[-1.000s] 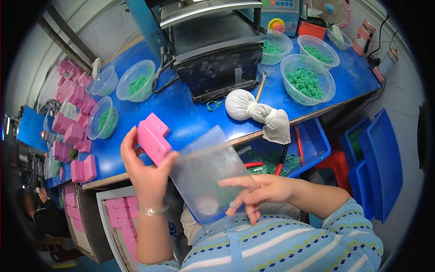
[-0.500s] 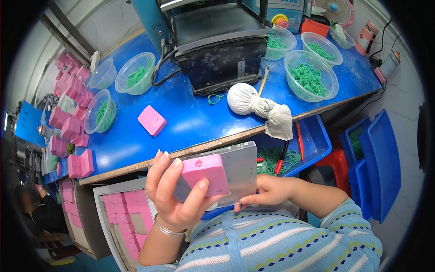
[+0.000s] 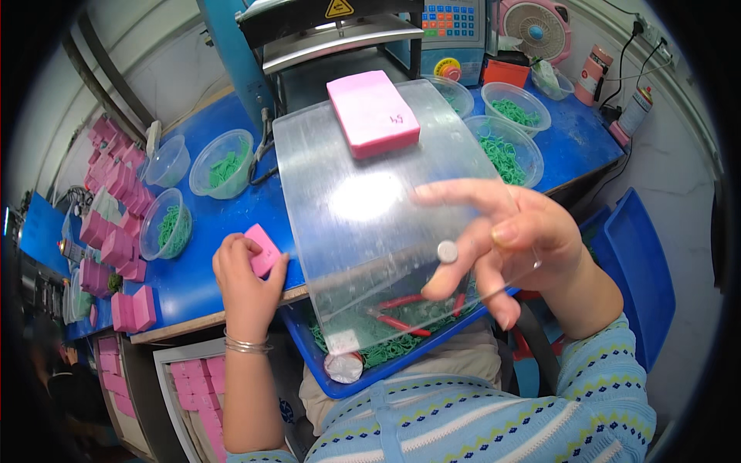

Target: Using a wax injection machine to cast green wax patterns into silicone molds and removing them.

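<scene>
My left hand (image 3: pixel 245 279) reaches over the tabletop, its fingers and thumb closed around a small pink block (image 3: pixel 264 251). A clear, scuffed plate (image 3: pixel 351 282) slants in front of me, seemingly raised above the table. My right hand (image 3: pixel 532 239) holds it at its right edge, fingers spread along that edge; some look to be under the plate. Another pink block (image 3: pixel 374 112), with handwriting on its face, lies near the plate's far end. A small whitish disc (image 3: pixel 447 251) shows beside the right fingers; whether it belongs to the plate, I cannot tell.
A blue tray (image 3: pixel 312 363) of green pieces and red-handled tools sits below the plate. Clear bowls (image 3: pixel 224 185) of green pieces stand on the blue table (image 3: pixel 181 285). Pink blocks (image 3: pixel 116 247) are stacked at left. A black machine (image 3: pixel 332 38) stands behind.
My left hand has left the block it held over the plate and moved left to the block on the table. The plate has swung forward, with the first block on it.
</scene>
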Action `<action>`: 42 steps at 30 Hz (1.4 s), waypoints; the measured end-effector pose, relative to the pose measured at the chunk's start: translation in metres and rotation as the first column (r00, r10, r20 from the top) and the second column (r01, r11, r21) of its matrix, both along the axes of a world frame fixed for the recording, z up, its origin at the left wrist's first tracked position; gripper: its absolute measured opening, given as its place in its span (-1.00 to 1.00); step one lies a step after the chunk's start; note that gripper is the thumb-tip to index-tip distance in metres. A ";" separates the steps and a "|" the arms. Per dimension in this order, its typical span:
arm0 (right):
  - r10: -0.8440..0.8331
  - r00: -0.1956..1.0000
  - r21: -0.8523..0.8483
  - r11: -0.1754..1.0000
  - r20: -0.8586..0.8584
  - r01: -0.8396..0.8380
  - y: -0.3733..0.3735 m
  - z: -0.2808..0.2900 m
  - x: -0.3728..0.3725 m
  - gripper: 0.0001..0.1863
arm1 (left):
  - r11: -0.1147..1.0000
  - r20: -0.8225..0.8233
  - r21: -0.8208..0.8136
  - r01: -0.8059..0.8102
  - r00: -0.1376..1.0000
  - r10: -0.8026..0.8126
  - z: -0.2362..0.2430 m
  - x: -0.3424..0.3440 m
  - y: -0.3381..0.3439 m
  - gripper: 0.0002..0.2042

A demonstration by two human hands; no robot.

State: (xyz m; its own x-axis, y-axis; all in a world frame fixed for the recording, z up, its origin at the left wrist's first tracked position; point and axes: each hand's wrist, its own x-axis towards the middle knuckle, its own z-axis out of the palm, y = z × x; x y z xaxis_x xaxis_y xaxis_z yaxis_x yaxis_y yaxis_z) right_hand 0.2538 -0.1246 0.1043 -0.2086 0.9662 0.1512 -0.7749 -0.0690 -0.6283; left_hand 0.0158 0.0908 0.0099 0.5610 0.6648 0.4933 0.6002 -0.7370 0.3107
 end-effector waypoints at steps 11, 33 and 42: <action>-0.172 0.972 0.047 0.985 0.158 0.166 0.072 0.004 0.051 -0.49 | 0.989 0.111 -0.070 0.130 0.986 -0.122 0.003 -0.007 -0.016 -0.55; -0.579 0.683 0.258 0.813 0.445 0.522 0.105 -0.040 0.078 -0.65 | 0.629 -0.333 -0.186 -0.755 0.650 0.683 -0.099 -0.292 -0.071 -0.54; -0.563 0.687 0.242 0.823 0.460 0.514 0.098 -0.033 0.074 -0.64 | 0.705 -0.091 -0.386 -0.595 0.785 0.612 -0.158 -0.324 -0.082 -0.87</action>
